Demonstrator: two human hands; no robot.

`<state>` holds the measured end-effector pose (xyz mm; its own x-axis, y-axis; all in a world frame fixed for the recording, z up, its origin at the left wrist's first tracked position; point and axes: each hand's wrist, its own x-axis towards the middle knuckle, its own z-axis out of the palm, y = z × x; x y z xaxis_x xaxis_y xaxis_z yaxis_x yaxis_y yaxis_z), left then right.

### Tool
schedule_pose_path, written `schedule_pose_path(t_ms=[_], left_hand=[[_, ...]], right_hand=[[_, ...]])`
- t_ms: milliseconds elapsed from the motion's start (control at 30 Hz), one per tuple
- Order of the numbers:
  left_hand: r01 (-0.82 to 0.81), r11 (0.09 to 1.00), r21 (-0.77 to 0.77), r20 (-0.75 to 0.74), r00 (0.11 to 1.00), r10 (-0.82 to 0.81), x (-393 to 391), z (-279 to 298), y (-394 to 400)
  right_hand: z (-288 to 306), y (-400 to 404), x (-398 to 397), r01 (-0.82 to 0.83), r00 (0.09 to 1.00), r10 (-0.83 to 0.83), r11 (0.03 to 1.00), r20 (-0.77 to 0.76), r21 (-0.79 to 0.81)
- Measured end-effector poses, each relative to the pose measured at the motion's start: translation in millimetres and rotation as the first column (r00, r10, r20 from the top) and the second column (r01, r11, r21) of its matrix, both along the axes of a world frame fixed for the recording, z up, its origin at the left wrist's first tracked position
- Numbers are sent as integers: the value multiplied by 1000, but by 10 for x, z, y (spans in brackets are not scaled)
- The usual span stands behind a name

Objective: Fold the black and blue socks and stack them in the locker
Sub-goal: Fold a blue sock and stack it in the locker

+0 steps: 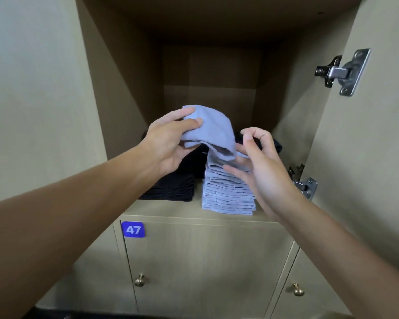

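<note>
**Blue sock going onto stack, task looks near done**

Head view: L hand (168,143) pinches a blue sock (211,131) w/ thumb and fingers, holding it up inside the open locker (219,210), just above the blue stack (228,192). Sock droops over, lower edge touching top of stack. R hand (260,164) beside the stack on its right; lower fingers straight and resting against upper layers, thumb + index curled close together but can't see anything pinched between them, so its grip reads as loose/empty. Blue stack is tall, many folded pcs, sits at front of locker shelf. Black stack (173,187) to its left, lower, partly hidden behind L forearm; more dark fabric behind the blue stack, can't tell if folded. Below: door w/ no. tag 47 (133,229).

Progress, my guess: most folding done, both piles built. Left: lay this sock flat on the blue stack. Any unfolded socks out of frame: unknown.
</note>
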<state>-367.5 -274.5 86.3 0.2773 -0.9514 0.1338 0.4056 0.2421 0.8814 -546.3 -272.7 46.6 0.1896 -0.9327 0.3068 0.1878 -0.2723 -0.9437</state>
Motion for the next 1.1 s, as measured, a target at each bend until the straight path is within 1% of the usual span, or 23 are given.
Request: schedule_pose_path(t_ms=[100, 167, 233, 300, 367, 400, 433, 500, 633, 767, 800, 900, 933, 1000, 1100], left_hand=[[89, 996, -6, 2, 996, -89, -42, 4, -74], [117, 993, 8, 25, 993, -117, -60, 3, -138], [117, 992, 39, 74, 990, -120, -57, -33, -218], [108, 991, 82, 150, 981, -120, -53, -117, -299], [73, 989, 129, 247, 963, -104, -70, -212, -367], [48, 988, 148, 298, 950, -91, -87, -246, -407], [29, 986, 163, 342, 936, -84, -103, -267, -444], [8, 982, 190, 416, 905, -88, -123, -268, -525], [12, 977, 211, 540, 832, -127, -169, -190, -655], [9, 972, 234, 638, 753, -160, -193, -148, -716], [8, 969, 247, 672, 719, -177, -192, -151, -718], [-17, 962, 274, 800, 559, -218, -168, -187, -697], [-22, 961, 277, 820, 527, -225, -158, -207, -687], [-11, 961, 276, 822, 521, -230, -146, -239, -682], [12, 968, 249, 804, 555, -214, -158, -263, -685]], right_hand=[[14, -91, -55, -166, 977, 156, 984, 146, 63], [67, -183, -90, -180, 972, 167, 981, 168, 66], [115, -316, -126, -96, 990, 91, 994, 104, 44], [118, -454, -159, 26, 999, -26, 1000, -25, 16], [72, -558, -181, 159, 958, -170, 985, -230, -66], [48, -595, -187, 202, 927, -225, 974, -301, -106], [29, -624, -191, 234, 904, -264, 964, -335, -130], [18, -698, -198, 282, 878, -321, 946, -355, -157], [32, -844, -253, 363, 814, -409, 912, -412, -189], [-15, -866, -277, 401, 771, -453, 891, -448, -211], [-36, -868, -281, 410, 753, -463, 886, -467, -218], [-113, -859, -289, 405, 685, -481, 876, -548, -262], [-139, -854, -289, 392, 661, -480, 876, -577, -279], [-179, -824, -284, 351, 626, -470, 883, -622, -313], [-197, -781, -275, 313, 613, -470, 882, -634, -351]])
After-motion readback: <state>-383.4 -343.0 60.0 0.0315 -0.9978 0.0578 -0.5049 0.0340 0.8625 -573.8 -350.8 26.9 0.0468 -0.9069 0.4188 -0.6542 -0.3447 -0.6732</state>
